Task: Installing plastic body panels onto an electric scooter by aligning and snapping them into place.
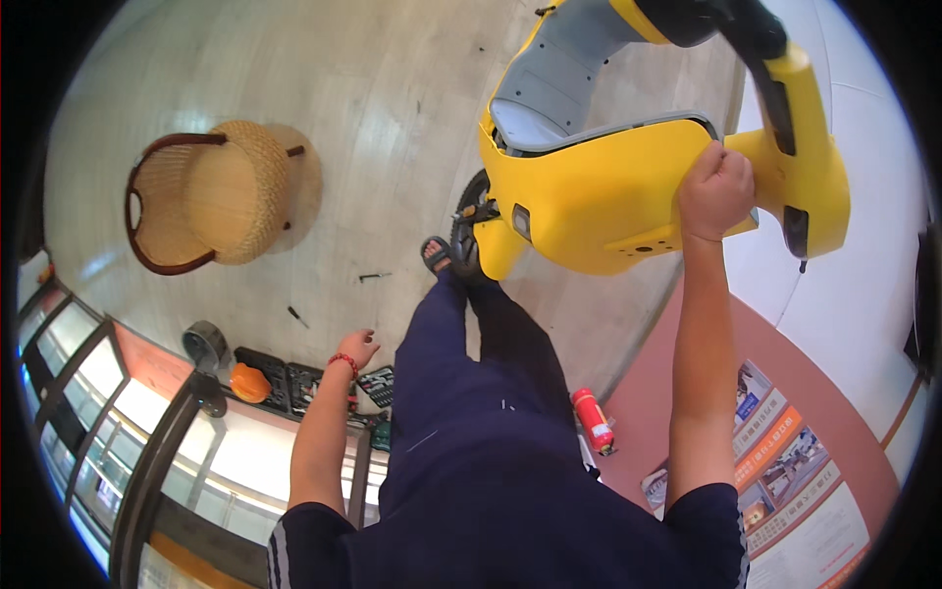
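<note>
My right hand (717,189) is closed at the edge of the yellow body panel (599,201) of a scooter-like vehicle. Its fingertips are hidden, so I cannot see exactly what part they wrap round. Grey inner trim (561,83) lines the curved body. A black tyre (465,221) shows at its left end, close to my sandalled foot (437,254). My left hand (357,347), with a red bead bracelet at the wrist, hangs free with its fingers loosely apart. Beneath it, an open tool case (304,385) lies on the floor.
A woven wicker chair (221,191) stands at the left. Two small tools, a screwdriver-like one (297,316) and a dark one (374,277), lie on the floor. An orange helmet-like object (250,383) sits by the glass wall. At right, a red fire extinguisher (593,420) stands beside a poster-covered panel (775,442).
</note>
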`<state>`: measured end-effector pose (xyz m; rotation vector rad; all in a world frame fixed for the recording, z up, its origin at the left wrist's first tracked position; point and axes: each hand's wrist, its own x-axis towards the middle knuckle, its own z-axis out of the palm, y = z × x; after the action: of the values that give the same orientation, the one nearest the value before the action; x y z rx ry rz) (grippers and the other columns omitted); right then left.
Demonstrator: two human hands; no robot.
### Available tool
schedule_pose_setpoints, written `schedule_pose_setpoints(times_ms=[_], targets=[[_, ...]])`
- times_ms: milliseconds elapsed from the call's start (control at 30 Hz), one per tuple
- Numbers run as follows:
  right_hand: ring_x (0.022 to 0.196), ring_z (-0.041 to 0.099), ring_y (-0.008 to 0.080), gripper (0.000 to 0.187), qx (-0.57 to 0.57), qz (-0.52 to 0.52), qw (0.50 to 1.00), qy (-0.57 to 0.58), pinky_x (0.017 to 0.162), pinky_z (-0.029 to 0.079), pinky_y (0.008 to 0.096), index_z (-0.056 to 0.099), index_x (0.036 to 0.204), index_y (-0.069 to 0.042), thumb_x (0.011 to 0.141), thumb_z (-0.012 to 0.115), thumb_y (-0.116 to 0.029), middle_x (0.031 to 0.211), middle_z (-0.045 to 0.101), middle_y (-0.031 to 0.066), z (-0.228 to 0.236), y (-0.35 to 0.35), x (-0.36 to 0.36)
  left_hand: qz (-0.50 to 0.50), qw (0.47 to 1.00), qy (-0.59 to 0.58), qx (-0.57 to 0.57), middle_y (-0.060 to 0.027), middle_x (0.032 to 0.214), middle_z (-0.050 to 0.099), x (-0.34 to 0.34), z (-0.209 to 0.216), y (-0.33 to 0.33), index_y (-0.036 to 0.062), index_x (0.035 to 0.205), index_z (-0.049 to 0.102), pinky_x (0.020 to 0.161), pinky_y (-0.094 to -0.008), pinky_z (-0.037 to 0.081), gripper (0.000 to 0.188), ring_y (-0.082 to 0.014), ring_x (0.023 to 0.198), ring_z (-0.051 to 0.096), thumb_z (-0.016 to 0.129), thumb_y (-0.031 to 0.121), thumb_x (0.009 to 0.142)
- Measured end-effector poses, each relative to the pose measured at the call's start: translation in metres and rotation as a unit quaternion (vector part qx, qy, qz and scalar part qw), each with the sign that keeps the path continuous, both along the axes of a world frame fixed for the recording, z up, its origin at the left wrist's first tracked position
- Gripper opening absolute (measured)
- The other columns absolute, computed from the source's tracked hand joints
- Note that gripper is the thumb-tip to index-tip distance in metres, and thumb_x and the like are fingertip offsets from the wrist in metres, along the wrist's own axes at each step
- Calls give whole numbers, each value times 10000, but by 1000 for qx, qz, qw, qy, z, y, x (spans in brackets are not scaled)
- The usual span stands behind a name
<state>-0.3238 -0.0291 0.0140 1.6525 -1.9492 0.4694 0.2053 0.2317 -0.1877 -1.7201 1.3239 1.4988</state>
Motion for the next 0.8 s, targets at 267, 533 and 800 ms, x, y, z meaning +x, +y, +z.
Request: schedule_pose_setpoints(times_ms=[267,533,800], targets=[[616,549,286,296,18,-17,1000,5,538,442,402,505,622,-103,851,514,-290,646,534,73,6,-6,8,60,989,-3,-135,-167,1022,633,14,53,-23,25,1114,584,837,-335,473,376,-258,946,616,570,264,825],[585,530,270,280,1,-19,1000,-6,507,420,386,473,612,-99,832,542,-257,615,494,68,2,-3,13,-30,994,-39,-97,-182,1003,632,61,51,-69,36,1085,609,860,-356,458,391,-302,970,599,548,313,815],[600,499,285,205,0,-40,999,-18,541,388,407,485,641,-93,813,557,-175,620,472,75,-6,-9,24,-174,974,36,-142,-193,1010,622,125,13,-302,52,1066,613,874,-376,440,378,-324,985,583,497,341,851]])
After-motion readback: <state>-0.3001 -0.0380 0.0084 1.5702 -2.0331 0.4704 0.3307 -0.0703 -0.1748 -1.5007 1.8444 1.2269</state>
